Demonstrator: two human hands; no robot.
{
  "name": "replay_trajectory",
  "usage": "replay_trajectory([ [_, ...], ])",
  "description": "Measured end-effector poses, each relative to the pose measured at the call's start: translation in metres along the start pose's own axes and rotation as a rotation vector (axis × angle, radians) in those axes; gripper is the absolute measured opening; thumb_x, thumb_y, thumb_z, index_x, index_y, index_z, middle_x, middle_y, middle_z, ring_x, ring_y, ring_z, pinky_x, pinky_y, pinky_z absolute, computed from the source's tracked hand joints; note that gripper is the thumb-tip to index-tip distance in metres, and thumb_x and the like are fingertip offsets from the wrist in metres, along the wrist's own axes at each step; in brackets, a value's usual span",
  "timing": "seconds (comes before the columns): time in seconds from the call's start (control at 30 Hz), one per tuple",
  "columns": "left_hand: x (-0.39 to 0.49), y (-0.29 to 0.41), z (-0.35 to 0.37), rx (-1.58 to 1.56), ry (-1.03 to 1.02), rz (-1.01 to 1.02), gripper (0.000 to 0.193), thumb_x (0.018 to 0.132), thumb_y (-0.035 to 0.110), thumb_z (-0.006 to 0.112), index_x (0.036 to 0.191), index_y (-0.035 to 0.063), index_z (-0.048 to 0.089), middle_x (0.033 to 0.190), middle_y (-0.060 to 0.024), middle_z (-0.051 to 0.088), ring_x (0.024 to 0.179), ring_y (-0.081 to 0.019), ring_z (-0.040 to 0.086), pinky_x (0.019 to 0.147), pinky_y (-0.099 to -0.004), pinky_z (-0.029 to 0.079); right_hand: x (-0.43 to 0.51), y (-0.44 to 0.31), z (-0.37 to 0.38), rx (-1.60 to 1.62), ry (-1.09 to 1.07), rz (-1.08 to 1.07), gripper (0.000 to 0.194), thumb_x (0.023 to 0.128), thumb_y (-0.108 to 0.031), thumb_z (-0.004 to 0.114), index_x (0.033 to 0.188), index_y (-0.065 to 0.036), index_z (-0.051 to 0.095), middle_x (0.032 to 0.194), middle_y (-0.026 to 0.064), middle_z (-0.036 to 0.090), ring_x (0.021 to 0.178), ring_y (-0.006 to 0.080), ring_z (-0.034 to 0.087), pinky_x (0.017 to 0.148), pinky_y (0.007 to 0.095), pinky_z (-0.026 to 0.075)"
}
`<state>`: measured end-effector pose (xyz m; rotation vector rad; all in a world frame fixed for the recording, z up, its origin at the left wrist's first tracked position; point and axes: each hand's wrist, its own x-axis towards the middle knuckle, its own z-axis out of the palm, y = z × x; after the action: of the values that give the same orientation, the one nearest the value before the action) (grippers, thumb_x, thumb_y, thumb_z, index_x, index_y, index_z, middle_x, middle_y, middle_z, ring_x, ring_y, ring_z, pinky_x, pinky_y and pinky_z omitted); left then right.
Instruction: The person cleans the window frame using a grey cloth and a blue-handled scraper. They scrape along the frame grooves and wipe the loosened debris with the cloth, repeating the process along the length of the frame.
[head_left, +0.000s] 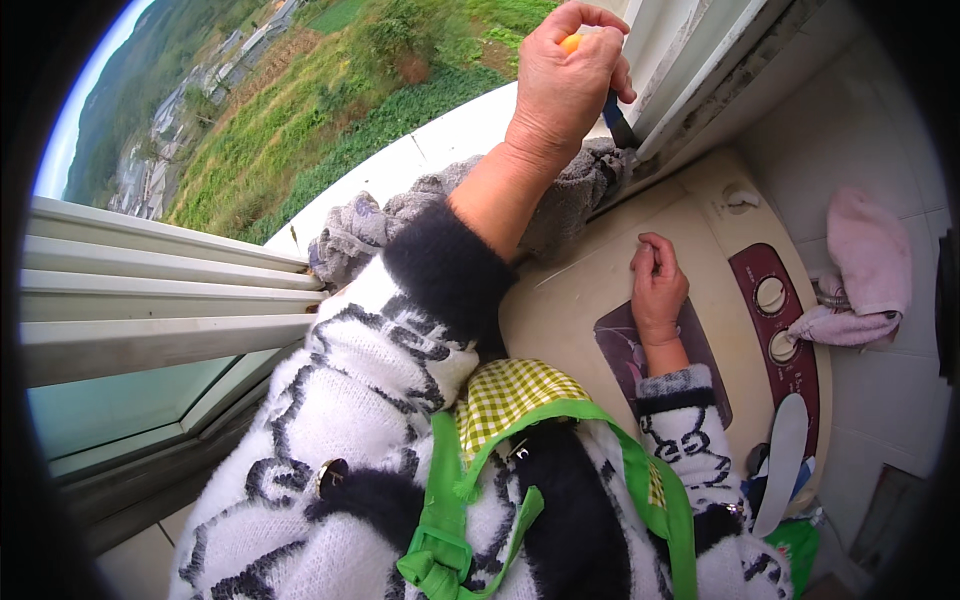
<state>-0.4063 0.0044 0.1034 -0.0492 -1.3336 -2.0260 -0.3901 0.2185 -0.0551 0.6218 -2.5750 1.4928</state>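
Observation:
My left hand (570, 79) is raised at the window, its fingers wrapped round a small tool with an orange and blue handle (613, 112). The tool's dark lower end meets the foot of the white window frame (694, 82); its exact kind cannot be told. Below my left wrist a bunched grey cloth (574, 191) lies along the sill. Lower right, my right hand (658, 289) rests on the beige top of a washing machine (570, 300), over its dark lid window (701, 360). Its fingers are curled, with nothing visible in them.
The machine's dark red control panel (757, 277) has round knobs. A pink cloth (870, 255) hangs by the tiled wall over a metal hose or pipe. A white insole-shaped piece (784, 465) stands at the machine's near right corner. White sliding window frames (172, 300) are on the left.

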Motion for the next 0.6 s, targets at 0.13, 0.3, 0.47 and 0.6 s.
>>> replay_trajectory([
  [0.13,-0.014,0.025,-0.01,0.385,-0.099,-0.094,0.026,0.094,0.025,0.063,0.093,0.0012,0.072,0.071,-0.0022,0.065,0.06,-0.0093,0.061,0.057,-0.0236,0.05,0.0,0.0,-0.001,0.017,0.007,-0.034,0.011,0.095,-0.013,0.058,0.102,-0.01,0.065,0.065,0.0064,0.06,0.058,0.0187,0.06,0.058,0.0305,0.048],
  [0.3,-0.049,0.064,-0.033,1.153,-0.336,-0.139,0.024,0.093,0.021,0.062,0.107,0.0049,0.073,0.083,-0.013,0.072,0.077,-0.0235,0.071,0.071,-0.0342,0.054,0.001,0.0,-0.002,-0.001,-0.018,-0.035,0.011,0.095,-0.012,0.056,0.102,-0.009,0.065,0.065,0.0068,0.06,0.058,0.0185,0.059,0.059,0.0307,0.048],
  [0.47,-0.077,0.059,-0.034,1.57,-0.58,-0.037,0.029,0.093,0.016,0.055,0.12,0.0117,0.065,0.081,-0.0181,0.069,0.077,-0.0368,0.067,0.068,-0.0453,0.053,0.001,0.0,-0.001,0.029,-0.039,-0.039,0.012,0.096,-0.012,0.055,0.103,-0.009,0.064,0.065,0.0041,0.06,0.058,0.0148,0.059,0.059,0.0289,0.047],
  [0.6,-0.074,0.049,-0.036,1.586,-0.601,0.002,0.032,0.093,0.018,0.053,0.122,0.0143,0.064,0.078,-0.016,0.069,0.073,-0.0351,0.068,0.064,-0.0456,0.053,0.001,0.0,-0.001,0.001,-0.04,-0.051,0.012,0.097,-0.012,0.054,0.103,-0.007,0.063,0.065,0.0021,0.059,0.058,0.0118,0.057,0.058,0.0266,0.046],
])
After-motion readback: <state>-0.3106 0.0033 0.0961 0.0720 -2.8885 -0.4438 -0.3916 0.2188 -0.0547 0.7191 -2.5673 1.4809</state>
